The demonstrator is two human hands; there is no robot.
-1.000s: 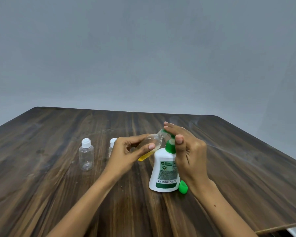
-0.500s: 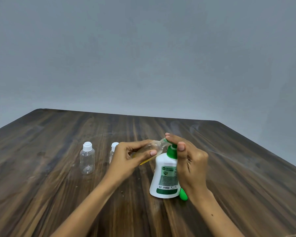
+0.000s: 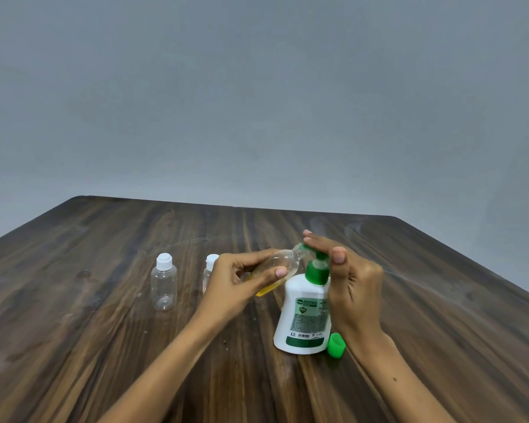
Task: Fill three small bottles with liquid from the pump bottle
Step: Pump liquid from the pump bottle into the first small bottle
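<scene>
A white pump bottle [image 3: 303, 319] with a green pump head stands on the wooden table [image 3: 104, 346]. My right hand [image 3: 351, 288] lies over the pump head, its straight fingers pressing on top. My left hand [image 3: 239, 282] grips a small clear bottle [image 3: 284, 261], tilted with its open mouth at the pump's nozzle; yellow liquid sits in its lower end. Two other small clear bottles with white caps stand to the left: one [image 3: 164, 282] in full view, one [image 3: 210, 264] partly hidden behind my left hand.
A loose green cap [image 3: 336, 345] lies on the table just right of the pump bottle's base, beside my right wrist. The table's far edge meets a plain grey wall.
The pump head has come up a little since half a second ago, with my right hand's fingers still on it. My left hand keeps the small bottle at the nozzle.
</scene>
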